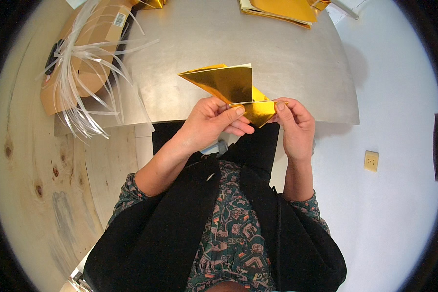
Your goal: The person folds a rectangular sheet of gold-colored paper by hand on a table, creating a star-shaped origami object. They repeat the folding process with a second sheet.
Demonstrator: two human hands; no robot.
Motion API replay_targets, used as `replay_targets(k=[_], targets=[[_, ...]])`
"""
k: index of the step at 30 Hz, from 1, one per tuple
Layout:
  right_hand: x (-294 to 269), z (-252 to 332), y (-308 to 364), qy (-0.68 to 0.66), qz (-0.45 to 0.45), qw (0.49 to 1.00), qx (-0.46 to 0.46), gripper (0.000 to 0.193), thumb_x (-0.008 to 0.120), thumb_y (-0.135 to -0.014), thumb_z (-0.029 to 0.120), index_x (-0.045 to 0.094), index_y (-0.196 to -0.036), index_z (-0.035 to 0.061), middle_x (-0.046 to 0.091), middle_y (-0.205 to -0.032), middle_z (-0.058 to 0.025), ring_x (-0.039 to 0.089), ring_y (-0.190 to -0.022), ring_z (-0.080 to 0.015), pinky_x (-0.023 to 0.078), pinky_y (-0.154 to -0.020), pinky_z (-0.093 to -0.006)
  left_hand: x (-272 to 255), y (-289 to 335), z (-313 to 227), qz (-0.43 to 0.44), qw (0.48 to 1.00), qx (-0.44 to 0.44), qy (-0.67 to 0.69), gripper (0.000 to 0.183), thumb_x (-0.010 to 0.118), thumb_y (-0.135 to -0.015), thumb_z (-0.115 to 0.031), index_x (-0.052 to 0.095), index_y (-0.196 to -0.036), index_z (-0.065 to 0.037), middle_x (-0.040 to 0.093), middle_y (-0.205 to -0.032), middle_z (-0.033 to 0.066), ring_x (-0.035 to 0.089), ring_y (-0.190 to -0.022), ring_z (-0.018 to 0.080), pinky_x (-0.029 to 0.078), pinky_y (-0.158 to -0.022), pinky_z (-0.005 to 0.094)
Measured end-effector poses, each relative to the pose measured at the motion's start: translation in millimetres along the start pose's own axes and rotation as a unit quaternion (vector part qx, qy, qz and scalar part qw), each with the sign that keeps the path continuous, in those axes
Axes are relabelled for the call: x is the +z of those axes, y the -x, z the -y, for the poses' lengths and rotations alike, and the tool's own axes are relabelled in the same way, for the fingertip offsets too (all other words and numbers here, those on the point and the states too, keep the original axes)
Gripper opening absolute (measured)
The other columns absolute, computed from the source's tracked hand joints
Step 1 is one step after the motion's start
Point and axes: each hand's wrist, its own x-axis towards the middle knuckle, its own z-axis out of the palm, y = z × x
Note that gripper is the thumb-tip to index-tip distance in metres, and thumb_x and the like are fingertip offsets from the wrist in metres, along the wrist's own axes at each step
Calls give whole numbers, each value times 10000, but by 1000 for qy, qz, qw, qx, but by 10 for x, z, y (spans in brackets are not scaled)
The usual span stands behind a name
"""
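A folded sheet of shiny gold paper (pixel 224 82) is held up between my two hands, just past the near edge of the table. Its upper part forms a pointed flap toward the left, with a pale inner side showing along the edges. A smaller folded triangle points down at the bottom. My left hand (pixel 218 117) pinches the lower left of the fold, thumb on top and fingers beneath. At the right corner, my right hand (pixel 294 121) grips the fold between thumb and fingers.
The grey metal table (pixel 297 63) spans the front. On its left, a bunch of clear plastic strips (pixel 82 63) lies over a brown cardboard box (pixel 109 36). A stack of gold paper sheets (pixel 282 10) rests at the far right. A wall socket (pixel 371 161) is at right.
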Motion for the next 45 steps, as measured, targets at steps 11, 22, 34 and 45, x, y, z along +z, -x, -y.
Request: replay_targets(k=[11, 22, 34, 45], targets=[[-49, 8, -57, -111, 19, 992, 53, 304, 564, -1114, 259, 703, -1125, -11, 737, -937, -80, 708, -822, -141, 590, -755, -292, -15, -21, -82, -18, 999, -30, 35, 300, 611, -1086, -218, 679, -1208, 47, 772, -1035, 155, 793, -894, 233, 662, -754, 308], [99, -27, 39, -13, 112, 992, 51, 148, 714, -1029, 144, 703, -1062, -1, 729, -877, -47, 679, -742, -98, 570, -694, -245, -40, -65, -114, -28, 999, -15, 43, 304, 627, -1076, -217, 679, -1219, 47, 772, -1061, 165, 793, -893, 213, 667, -727, 286], [91, -75, 59, 2, 138, 987, 77, 173, 695, -1045, 174, 690, -1047, 1, 734, -880, -63, 685, -737, -120, 566, -686, -258, -90, -81, -135, -32, 999, -6, 38, 270, 637, -1072, -211, 690, -1174, 33, 782, -994, 159, 791, -865, 196, 666, -712, 291], [36, 229, 132, 169, 35, 985, -14, 78, 747, -983, 96, 694, -998, 41, 718, -895, -36, 636, -741, -91, 531, -670, -251, -184, -52, -246, -16, 1000, -21, -8, 255, 635, -1077, -217, 673, -1105, 34, 773, -950, 159, 790, -823, 203, 661, -701, 287]])
